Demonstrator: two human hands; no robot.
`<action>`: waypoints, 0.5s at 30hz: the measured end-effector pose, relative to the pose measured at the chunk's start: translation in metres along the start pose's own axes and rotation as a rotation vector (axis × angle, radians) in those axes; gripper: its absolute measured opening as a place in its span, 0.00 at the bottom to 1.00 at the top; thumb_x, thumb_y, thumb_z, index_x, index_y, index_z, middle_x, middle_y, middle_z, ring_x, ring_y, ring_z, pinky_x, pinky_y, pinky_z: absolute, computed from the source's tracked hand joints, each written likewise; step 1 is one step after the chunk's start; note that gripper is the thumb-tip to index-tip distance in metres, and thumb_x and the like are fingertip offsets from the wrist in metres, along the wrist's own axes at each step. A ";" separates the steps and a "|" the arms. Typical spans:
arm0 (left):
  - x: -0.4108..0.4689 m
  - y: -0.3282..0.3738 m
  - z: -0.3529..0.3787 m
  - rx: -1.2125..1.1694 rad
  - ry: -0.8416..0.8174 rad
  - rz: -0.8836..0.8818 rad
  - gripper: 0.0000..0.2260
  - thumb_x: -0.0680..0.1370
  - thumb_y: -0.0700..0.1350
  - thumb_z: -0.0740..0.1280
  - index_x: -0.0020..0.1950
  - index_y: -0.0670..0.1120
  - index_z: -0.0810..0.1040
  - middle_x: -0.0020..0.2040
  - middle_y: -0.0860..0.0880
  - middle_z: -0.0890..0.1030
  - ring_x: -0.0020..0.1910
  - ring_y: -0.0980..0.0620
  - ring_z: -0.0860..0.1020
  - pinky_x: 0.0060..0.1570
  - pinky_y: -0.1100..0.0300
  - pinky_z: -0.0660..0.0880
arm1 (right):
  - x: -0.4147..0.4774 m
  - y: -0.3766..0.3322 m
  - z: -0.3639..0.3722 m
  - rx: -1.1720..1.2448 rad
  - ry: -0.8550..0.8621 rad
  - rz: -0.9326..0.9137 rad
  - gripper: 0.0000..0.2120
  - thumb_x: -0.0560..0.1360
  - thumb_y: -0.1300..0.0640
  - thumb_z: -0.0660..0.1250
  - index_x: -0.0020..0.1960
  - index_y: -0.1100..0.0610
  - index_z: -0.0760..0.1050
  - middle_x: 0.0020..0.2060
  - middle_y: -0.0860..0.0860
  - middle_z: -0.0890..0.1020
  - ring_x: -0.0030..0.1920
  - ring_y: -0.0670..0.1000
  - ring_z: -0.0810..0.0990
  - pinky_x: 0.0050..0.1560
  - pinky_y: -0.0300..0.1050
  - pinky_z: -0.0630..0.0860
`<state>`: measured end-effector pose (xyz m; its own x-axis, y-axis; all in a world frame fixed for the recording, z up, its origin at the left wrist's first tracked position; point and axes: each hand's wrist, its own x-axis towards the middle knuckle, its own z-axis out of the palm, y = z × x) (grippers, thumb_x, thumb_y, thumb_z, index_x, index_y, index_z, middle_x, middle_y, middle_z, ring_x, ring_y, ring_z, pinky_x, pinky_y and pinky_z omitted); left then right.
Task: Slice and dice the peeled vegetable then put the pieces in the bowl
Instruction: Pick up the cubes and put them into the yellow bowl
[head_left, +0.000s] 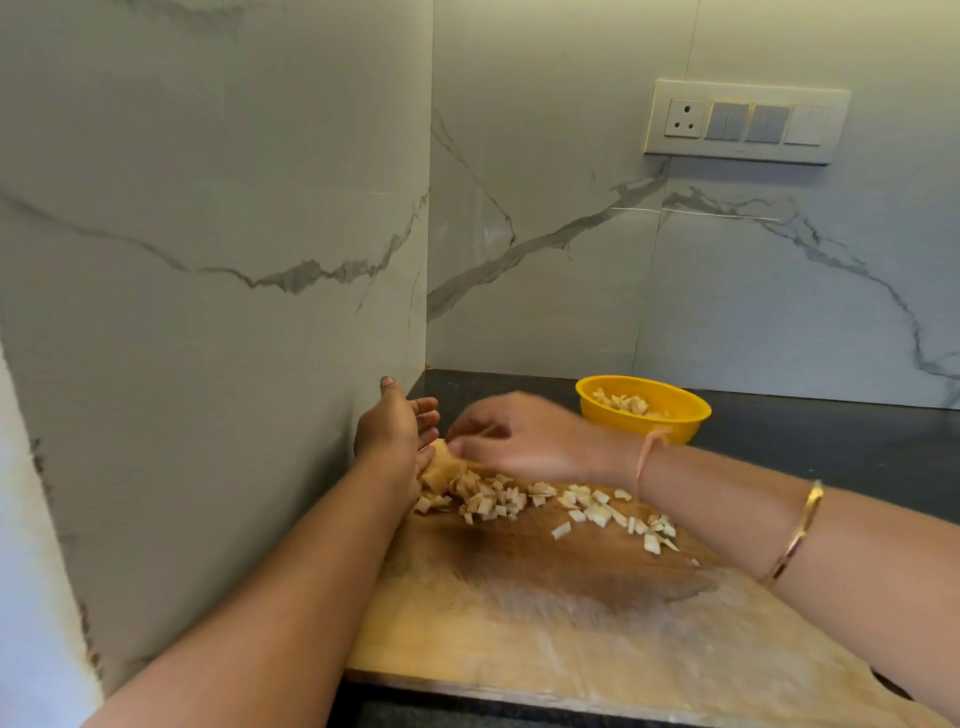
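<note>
Marble walls (208, 208) corner a dark counter (831, 447) bearing a wooden board (545, 623). Left hand (395, 431) stands cupped, fingers (426, 408) loosely spread. Diced pieces (488, 496) heap just beside them. Right hand (524, 441) curls blurred fingertips (462, 444) onto the heap; whether they pinch anything, I cannot tell. Behind its knuckles sits a yellow bowl (691, 421) holding more dice.

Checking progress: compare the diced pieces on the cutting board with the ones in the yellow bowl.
Board pieces lie strewn in a loose band on the cutting board; bowl pieces sit heaped inside the yellow bowl. Board pieces look more numerous than bowl pieces. Both are small, pale chunks.
</note>
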<state>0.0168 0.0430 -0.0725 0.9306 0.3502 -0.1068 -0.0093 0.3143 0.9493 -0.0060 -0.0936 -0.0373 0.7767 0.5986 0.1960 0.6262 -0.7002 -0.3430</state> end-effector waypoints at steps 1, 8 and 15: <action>0.001 0.000 -0.001 0.010 0.015 0.008 0.25 0.83 0.57 0.49 0.43 0.42 0.77 0.54 0.43 0.80 0.54 0.45 0.77 0.61 0.49 0.73 | 0.002 -0.005 0.010 -0.008 -0.038 -0.013 0.16 0.79 0.47 0.60 0.60 0.54 0.76 0.54 0.50 0.80 0.53 0.48 0.77 0.52 0.42 0.74; 0.005 0.003 -0.003 -0.028 0.022 -0.009 0.24 0.83 0.56 0.49 0.50 0.39 0.76 0.55 0.41 0.78 0.56 0.44 0.76 0.58 0.52 0.72 | -0.003 -0.014 0.044 -0.168 0.038 -0.234 0.11 0.77 0.53 0.62 0.55 0.57 0.77 0.48 0.52 0.77 0.48 0.50 0.75 0.49 0.45 0.74; 0.006 -0.002 -0.003 0.002 0.037 0.006 0.25 0.83 0.57 0.49 0.42 0.42 0.77 0.48 0.44 0.79 0.51 0.47 0.77 0.51 0.54 0.71 | -0.025 0.015 0.030 -0.157 0.109 -0.300 0.08 0.75 0.55 0.66 0.52 0.55 0.81 0.49 0.49 0.80 0.51 0.46 0.77 0.52 0.39 0.74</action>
<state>0.0218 0.0469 -0.0755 0.9163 0.3844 -0.1124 -0.0136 0.3103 0.9505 -0.0181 -0.1074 -0.0747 0.5539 0.7476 0.3665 0.8238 -0.5558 -0.1112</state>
